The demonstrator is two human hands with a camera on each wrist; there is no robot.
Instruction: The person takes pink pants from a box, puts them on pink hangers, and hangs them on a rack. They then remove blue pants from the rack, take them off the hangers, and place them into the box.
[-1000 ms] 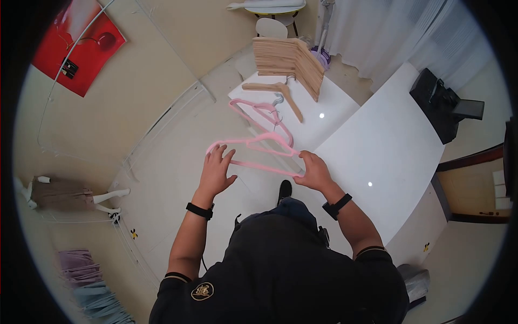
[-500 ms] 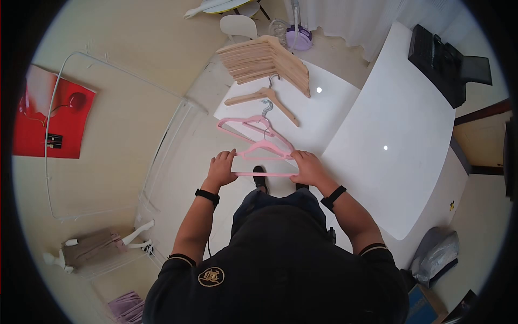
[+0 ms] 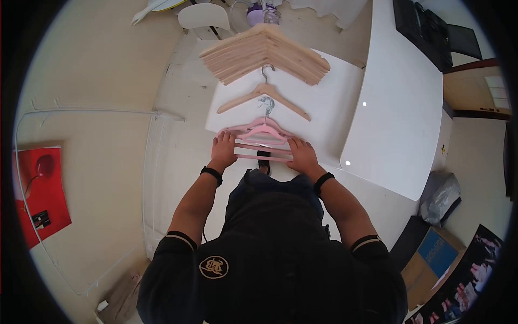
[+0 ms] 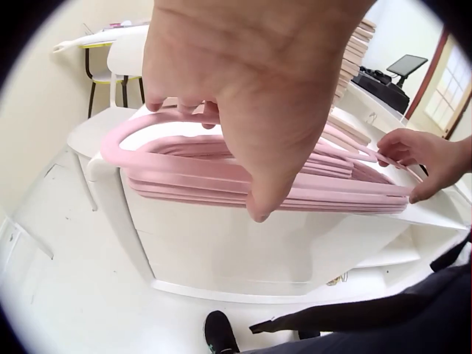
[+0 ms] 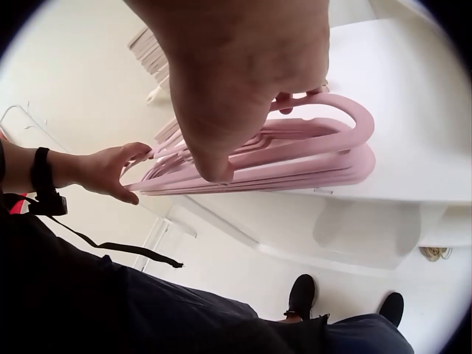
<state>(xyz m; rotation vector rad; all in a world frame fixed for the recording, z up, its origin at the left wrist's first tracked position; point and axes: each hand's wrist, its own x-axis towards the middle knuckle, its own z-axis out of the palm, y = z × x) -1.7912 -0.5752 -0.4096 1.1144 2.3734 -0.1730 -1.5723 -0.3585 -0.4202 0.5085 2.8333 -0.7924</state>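
Observation:
A pink hanger (image 4: 122,151) is held level by both hands, one at each end of its bar. My left hand (image 3: 223,148) grips the left end, fingers over the shoulder and thumb at the lower bar. At the other end, my right hand (image 3: 303,155) grips in the same way. Directly beneath lies a stack of pink hangers (image 5: 361,166) along the front edge of the white table (image 3: 337,81); the held hanger lines up closely over it. The metal hooks (image 3: 266,103) point away from me, bunched together.
Beyond the pink hangers lie a single wooden hanger (image 3: 264,93) and a fanned pile of wooden hangers (image 3: 264,48). A white counter (image 3: 399,108) with black equipment (image 3: 426,35) stands to the right. A white chair (image 3: 204,19) is behind the table, a wire rack (image 3: 86,111) to the left.
The held hanger went from tilted and apart from the stack to level over the pink hangers, both hands moving with it. My view turned, bringing the table squarely in front.

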